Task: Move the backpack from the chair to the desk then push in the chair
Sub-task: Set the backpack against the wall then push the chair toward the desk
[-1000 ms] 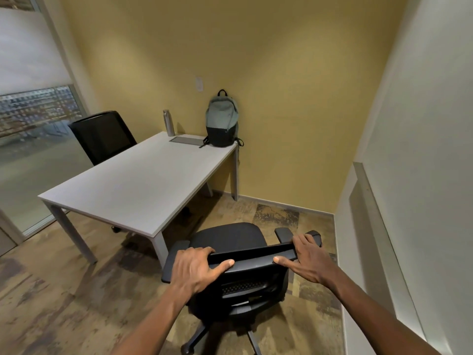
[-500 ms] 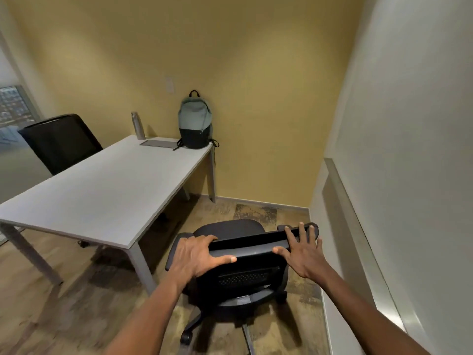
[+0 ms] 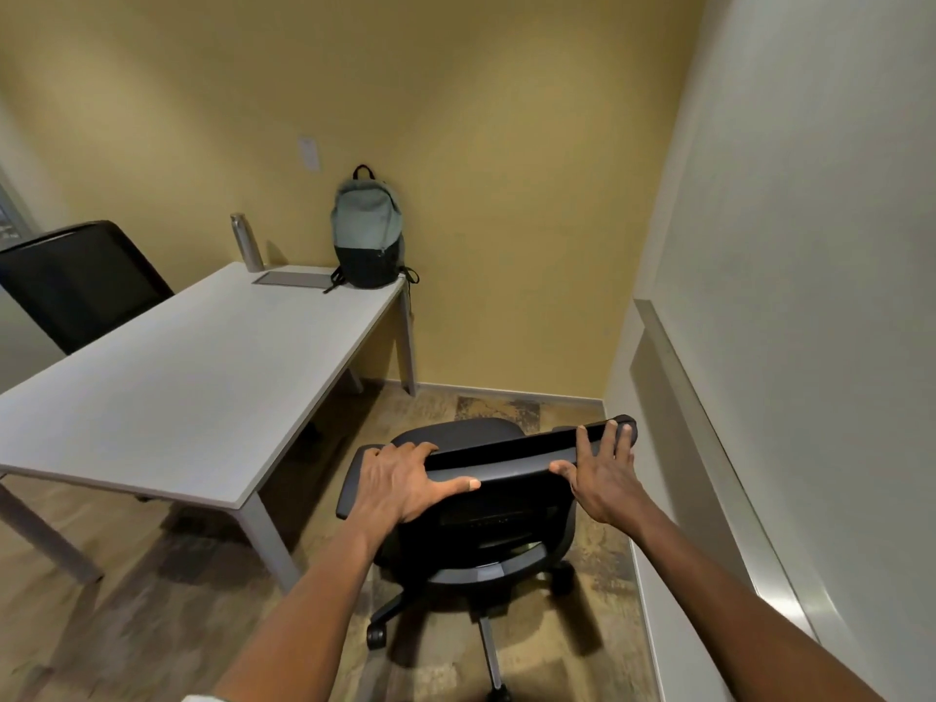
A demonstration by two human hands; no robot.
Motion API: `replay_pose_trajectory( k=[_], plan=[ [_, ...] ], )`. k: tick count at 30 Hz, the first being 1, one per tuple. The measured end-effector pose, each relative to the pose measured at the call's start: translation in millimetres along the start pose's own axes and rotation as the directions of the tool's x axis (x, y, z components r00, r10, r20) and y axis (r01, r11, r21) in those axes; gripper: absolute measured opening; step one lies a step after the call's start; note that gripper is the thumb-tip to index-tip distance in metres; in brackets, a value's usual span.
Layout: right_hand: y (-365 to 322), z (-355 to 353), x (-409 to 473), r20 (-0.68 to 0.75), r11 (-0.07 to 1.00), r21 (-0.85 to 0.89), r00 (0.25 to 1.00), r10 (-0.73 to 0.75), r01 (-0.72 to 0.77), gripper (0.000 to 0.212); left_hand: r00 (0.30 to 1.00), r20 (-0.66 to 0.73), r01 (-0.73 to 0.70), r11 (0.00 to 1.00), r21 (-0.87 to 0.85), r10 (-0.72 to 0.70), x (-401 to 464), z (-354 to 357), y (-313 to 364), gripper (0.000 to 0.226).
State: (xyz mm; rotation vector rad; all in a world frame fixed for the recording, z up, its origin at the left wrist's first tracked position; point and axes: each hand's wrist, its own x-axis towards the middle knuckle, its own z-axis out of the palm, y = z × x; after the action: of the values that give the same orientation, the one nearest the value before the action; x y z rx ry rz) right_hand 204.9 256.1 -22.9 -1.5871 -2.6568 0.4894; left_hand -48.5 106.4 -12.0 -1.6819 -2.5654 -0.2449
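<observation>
The grey-green and black backpack (image 3: 366, 230) stands upright at the far right corner of the white desk (image 3: 192, 377), leaning on the yellow wall. A black office chair (image 3: 506, 509) on castors stands on the floor to the right of the desk's near corner, its seat clear of the desk. My left hand (image 3: 400, 481) grips the left end of the chair's backrest top, thumb along its near side. My right hand (image 3: 602, 473) rests on the right end, fingers spread over the top edge and thumb under it.
A metal bottle (image 3: 246, 241) and a flat grey panel (image 3: 294, 278) sit near the backpack. A second black chair (image 3: 81, 281) stands behind the desk's left side. A white wall with a ledge (image 3: 709, 407) runs close along the right.
The view has swung right and drawn nearer to the chair. The chair's backrest has turned, its right end further away. My right hand's fingers have spread over the top edge.
</observation>
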Motion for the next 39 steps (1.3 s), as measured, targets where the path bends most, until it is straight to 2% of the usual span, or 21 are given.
replay_pose_trajectory(
  k=[12,20,24,26,32,36,39],
  plan=[
    [7,-16,103,0.004,1.0,0.017,1.0,-0.018,0.018,0.101,1.0,0.015,-0.007,0.999,0.033,0.006,99,9,-2,0.116],
    [9,-33,172,0.003,0.999,-0.028,1.0,-0.028,0.028,0.09,0.995,0.102,0.018,1.0,0.019,-0.02,169,16,-3,0.128],
    [2,-44,195,-0.021,0.999,-0.048,1.0,-0.001,0.0,0.1,0.996,0.09,0.016,0.999,0.037,-0.019,199,21,-7,0.123],
    [-2,-47,204,-0.032,0.999,-0.001,0.999,0.039,-0.04,0.106,0.996,0.083,0.014,0.999,0.038,-0.018,212,24,-10,0.12],
    [-14,-47,235,-0.1,0.941,0.321,0.983,0.151,-0.112,0.116,0.999,0.049,0.006,0.999,0.035,-0.007,253,29,-21,0.114],
    [-17,-41,258,-0.189,0.905,0.423,0.972,0.14,-0.048,0.109,1.0,0.023,0.0,0.999,0.041,-0.001,272,31,-29,0.108],
    [-12,-36,276,-0.233,0.904,0.427,0.966,0.113,-0.003,0.099,1.0,0.015,0.0,0.998,0.063,-0.001,279,35,-31,0.097]
  ],
)
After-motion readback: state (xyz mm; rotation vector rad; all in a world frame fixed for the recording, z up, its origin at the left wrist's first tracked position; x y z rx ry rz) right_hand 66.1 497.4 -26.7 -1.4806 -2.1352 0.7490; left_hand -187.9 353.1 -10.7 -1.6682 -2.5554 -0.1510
